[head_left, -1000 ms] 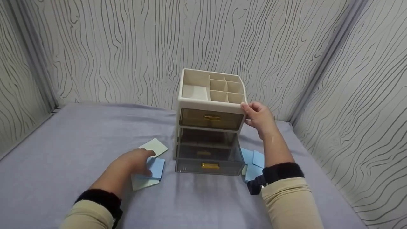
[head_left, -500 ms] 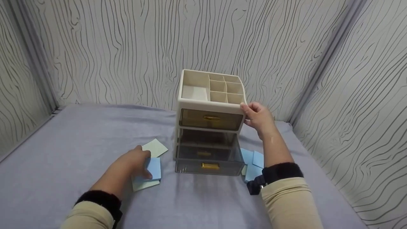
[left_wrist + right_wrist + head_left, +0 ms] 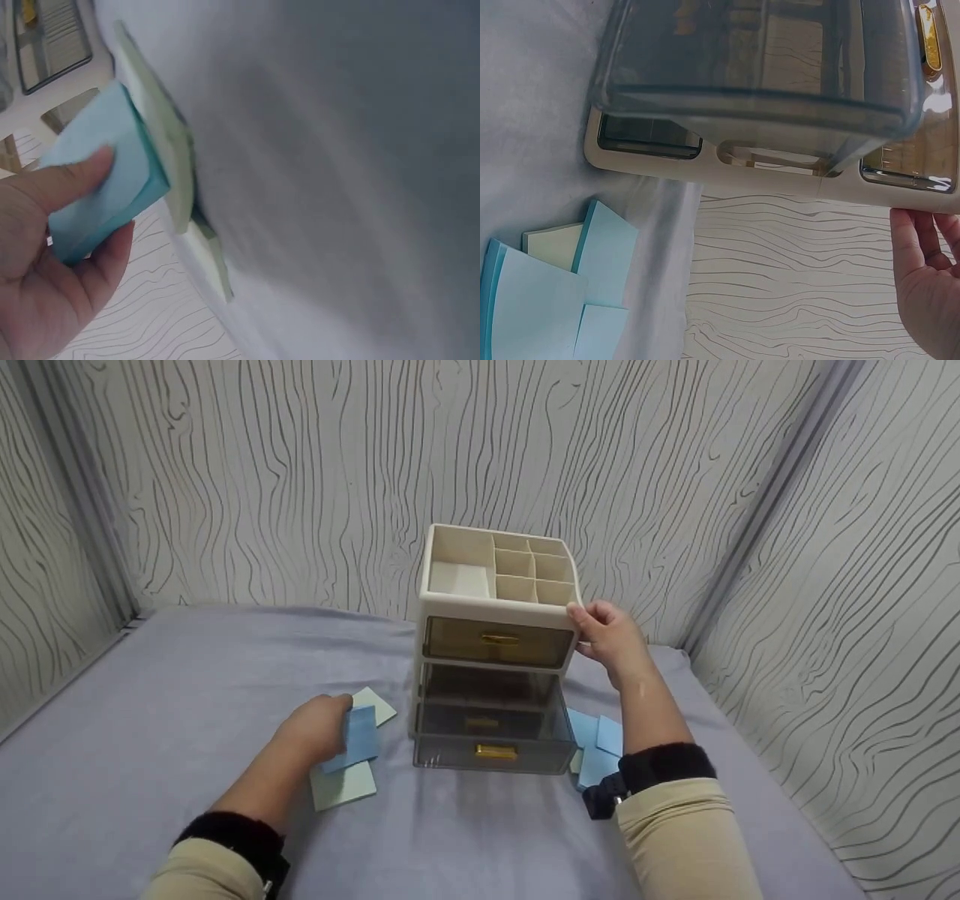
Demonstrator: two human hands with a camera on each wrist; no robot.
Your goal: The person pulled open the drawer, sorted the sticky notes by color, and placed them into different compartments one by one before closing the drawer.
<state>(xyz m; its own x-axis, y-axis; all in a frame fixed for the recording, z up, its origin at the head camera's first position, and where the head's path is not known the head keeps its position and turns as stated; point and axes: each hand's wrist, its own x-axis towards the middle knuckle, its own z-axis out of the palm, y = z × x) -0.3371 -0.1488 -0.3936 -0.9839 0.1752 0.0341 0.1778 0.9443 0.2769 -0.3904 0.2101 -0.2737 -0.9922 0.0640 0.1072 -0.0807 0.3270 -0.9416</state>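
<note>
My left hand (image 3: 315, 727) pinches a blue sticky note pad (image 3: 363, 739) between thumb and fingers. In the left wrist view the blue pad (image 3: 116, 120) is tilted, close over pale green sticky note pads (image 3: 169, 150) on the cloth. The head view has one green pad (image 3: 345, 786) nearer me and another behind. My right hand (image 3: 611, 641) grips the upper right front edge of a cream desktop drawer organizer (image 3: 499, 607), thumb on its front. Its smoky lower drawer (image 3: 450, 754) with a gold handle is pulled out toward me; the upper drawer (image 3: 540, 649) is closed.
Several blue pads (image 3: 600, 769) and a green one (image 3: 555, 246) lie right of the organizer, partly behind my right forearm. Divided compartments (image 3: 514, 562) top the organizer. A lavender cloth (image 3: 187, 697) covers the table, and patterned panels (image 3: 300, 472) stand behind and beside it.
My left hand has lifted and tilted the blue pad off the green one beneath, uncovering more of that green pad. The right hand and the organizer have stayed in place.
</note>
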